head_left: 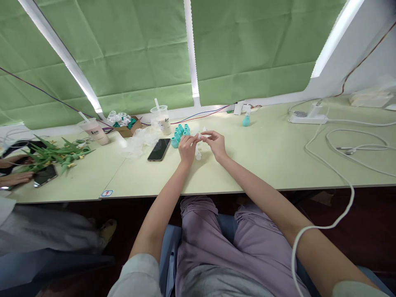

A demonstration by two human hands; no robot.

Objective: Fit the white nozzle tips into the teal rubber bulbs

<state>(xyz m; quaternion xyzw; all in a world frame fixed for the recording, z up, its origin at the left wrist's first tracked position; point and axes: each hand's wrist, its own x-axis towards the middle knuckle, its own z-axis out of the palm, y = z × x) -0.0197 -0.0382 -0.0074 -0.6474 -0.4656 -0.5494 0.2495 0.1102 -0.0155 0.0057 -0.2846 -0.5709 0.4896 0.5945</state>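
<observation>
Over the table, my left hand point(187, 149) and my right hand point(217, 145) meet at the fingertips, both closed on a small whitish plastic piece point(199, 136). Fingers partly cover it, so its exact kind cannot be made out. Just behind and left of my left hand stands a cluster of several small teal bottles point(177, 134) with open necks. Some small white pieces point(198, 155) lie on the table below my hands. Farther back on the right, one teal bottle point(246, 120) stands upright with a clear top on it.
Left of my hands are a phone point(159, 149), crumpled clear plastic point(140, 142), a drink cup point(162, 119) and a cardboard box point(128, 128). A white cable point(351, 198) crosses my right forearm from a power strip point(309, 118). Another person's hand point(17, 178) is at far left.
</observation>
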